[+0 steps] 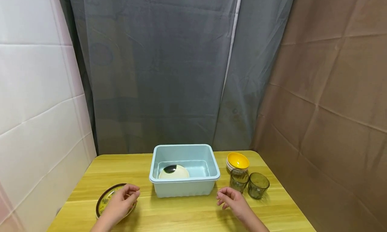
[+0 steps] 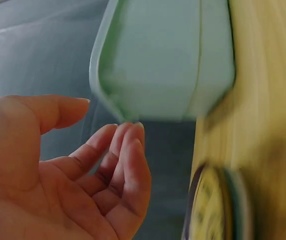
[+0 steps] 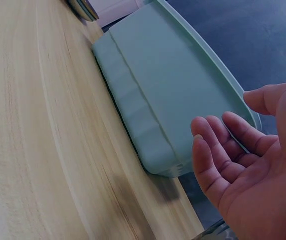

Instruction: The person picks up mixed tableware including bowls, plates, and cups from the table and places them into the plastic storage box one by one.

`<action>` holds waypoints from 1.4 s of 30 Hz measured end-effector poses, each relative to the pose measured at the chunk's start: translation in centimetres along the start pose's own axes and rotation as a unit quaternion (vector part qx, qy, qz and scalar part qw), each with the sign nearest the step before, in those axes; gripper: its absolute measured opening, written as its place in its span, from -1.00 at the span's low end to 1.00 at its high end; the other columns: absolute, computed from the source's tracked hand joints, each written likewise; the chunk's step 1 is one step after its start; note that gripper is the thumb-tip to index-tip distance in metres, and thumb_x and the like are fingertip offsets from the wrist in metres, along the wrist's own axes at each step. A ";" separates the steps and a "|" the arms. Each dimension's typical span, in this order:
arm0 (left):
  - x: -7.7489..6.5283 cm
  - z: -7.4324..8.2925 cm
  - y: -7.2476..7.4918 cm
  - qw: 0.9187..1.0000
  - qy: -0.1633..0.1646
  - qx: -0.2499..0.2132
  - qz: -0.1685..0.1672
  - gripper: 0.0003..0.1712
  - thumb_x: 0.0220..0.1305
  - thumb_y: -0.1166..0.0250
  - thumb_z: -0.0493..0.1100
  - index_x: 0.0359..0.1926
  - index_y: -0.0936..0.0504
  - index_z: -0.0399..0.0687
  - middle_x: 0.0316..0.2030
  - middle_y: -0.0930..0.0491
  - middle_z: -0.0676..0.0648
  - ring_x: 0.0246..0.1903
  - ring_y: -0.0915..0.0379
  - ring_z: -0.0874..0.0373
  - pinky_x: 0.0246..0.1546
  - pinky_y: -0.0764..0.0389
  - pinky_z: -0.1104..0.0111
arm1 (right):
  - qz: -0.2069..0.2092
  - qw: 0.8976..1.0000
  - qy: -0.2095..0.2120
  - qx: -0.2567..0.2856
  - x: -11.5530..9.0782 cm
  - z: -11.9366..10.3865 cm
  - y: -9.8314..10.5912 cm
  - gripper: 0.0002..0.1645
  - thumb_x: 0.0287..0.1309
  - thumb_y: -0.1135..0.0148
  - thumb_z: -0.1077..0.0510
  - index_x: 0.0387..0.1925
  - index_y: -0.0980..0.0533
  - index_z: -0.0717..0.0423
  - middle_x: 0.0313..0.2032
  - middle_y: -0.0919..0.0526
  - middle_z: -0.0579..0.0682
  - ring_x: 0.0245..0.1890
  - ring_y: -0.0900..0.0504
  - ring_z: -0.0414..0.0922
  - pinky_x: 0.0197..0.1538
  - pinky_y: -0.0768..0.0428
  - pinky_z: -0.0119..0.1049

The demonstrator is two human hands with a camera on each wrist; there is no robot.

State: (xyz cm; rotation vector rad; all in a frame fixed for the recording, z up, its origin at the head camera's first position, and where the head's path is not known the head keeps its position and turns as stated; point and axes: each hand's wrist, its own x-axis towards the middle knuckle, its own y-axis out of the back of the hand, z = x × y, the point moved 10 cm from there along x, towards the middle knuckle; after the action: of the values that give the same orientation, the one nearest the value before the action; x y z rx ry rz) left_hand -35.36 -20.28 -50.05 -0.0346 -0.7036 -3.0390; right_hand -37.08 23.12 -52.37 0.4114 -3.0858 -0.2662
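Note:
A light blue plastic basin (image 1: 184, 188) stands mid-table, and a cream plate with a dark patch (image 1: 178, 172) lies inside it. My left hand (image 1: 121, 201) hovers over a stack of plates (image 1: 102, 202) at the left, the top one yellow with a dark brown rim. Its fingers are loosely bent with nothing between them, as the left wrist view shows of the same hand (image 2: 97, 170). In front of the basin's right corner is my right hand (image 1: 234, 201), also holding nothing, its fingers relaxed in the right wrist view (image 3: 243, 160).
Two smoky, ribbed glasses (image 1: 258, 185) stand side by side just beyond my right hand. Behind them is a small stack of bowls, a yellow bowl (image 1: 238, 160) on top. A grey curtain (image 1: 163, 74) hangs behind the wooden table (image 1: 169, 215), with cloth walls at both sides.

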 end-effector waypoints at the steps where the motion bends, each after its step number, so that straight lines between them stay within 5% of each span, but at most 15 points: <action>1: 0.0 -0.3 0.9 1.000 0.001 0.028 0.012 -0.69 0.64 -0.32 -0.10 0.16 -0.68 -0.25 -0.12 -0.68 -0.07 -0.18 -0.61 0.07 -0.22 -0.68 0.24 | -0.001 1.000 -0.001 0.000 0.0 0.1 0.0 -0.71 0.70 -0.20 0.08 0.07 -0.62 0.26 -0.12 -0.74 0.01 -0.13 -0.76 -0.05 -0.08 -0.76 -0.16; 6: 0.5 -2.2 5.0 0.989 0.015 0.143 0.046 -0.59 0.65 -0.30 -0.02 0.19 -0.66 -0.28 -0.08 -0.71 -0.07 -0.13 -0.64 0.03 -0.14 -0.67 0.09 | 0.000 1.000 -0.004 -0.004 -0.3 0.4 0.1 -0.71 0.71 -0.18 0.09 0.06 -0.62 0.26 -0.12 -0.74 0.03 -0.14 -0.77 -0.03 -0.09 -0.77 -0.14; 14: 0.6 -6.0 9.5 0.959 0.094 0.255 0.075 -0.51 0.48 -0.40 -0.11 0.14 -0.60 -0.50 0.01 -0.66 -0.49 -0.11 -0.67 -0.31 -0.17 -0.67 -0.15 | -0.005 1.000 -0.002 -0.002 -0.3 0.3 0.1 -0.72 0.70 -0.17 0.11 0.06 -0.60 0.29 -0.12 -0.73 0.08 -0.15 -0.76 -0.03 -0.09 -0.77 -0.14; 23: 0.1 -8.8 10.2 0.951 0.143 0.271 0.046 -0.49 0.49 -0.43 -0.05 0.09 -0.57 -0.48 0.04 -0.63 -0.53 -0.09 -0.64 -0.32 -0.18 -0.64 -0.13 | -0.015 1.000 -0.007 -0.003 -0.6 0.3 -0.2 -0.73 0.71 -0.15 0.12 0.06 -0.60 0.28 -0.13 -0.74 0.07 -0.16 -0.76 -0.01 -0.08 -0.77 -0.14; 30: 0.0 -9.3 10.5 0.952 0.125 0.274 0.047 -0.71 0.46 -0.39 -0.21 0.02 -0.66 -0.38 0.00 -0.66 -0.53 -0.08 -0.65 -0.38 -0.16 -0.63 -0.20 | -0.027 1.000 -0.007 -0.003 -0.6 0.7 -0.3 -0.73 0.73 -0.13 0.11 0.04 -0.60 0.26 -0.13 -0.73 0.06 -0.17 -0.77 -0.03 -0.09 -0.77 -0.14; 42: 0.0 -9.0 10.8 0.955 0.117 0.269 0.052 -0.75 0.43 -0.34 -0.25 -0.07 -0.72 -0.44 -0.09 -0.71 -0.47 -0.09 -0.66 -0.41 -0.05 -0.62 -0.23 | -0.023 1.000 -0.013 0.004 -0.8 0.5 -0.5 -0.74 0.71 -0.15 0.11 0.03 -0.60 0.26 -0.16 -0.73 0.04 -0.19 -0.75 -0.05 -0.09 -0.76 -0.17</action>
State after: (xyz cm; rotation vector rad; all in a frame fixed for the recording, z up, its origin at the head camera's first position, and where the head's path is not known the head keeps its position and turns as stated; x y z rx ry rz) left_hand -35.26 -33.95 -53.42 0.2824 -1.4136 -2.5856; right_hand -36.24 22.92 -52.95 0.4835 -3.1065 -0.2632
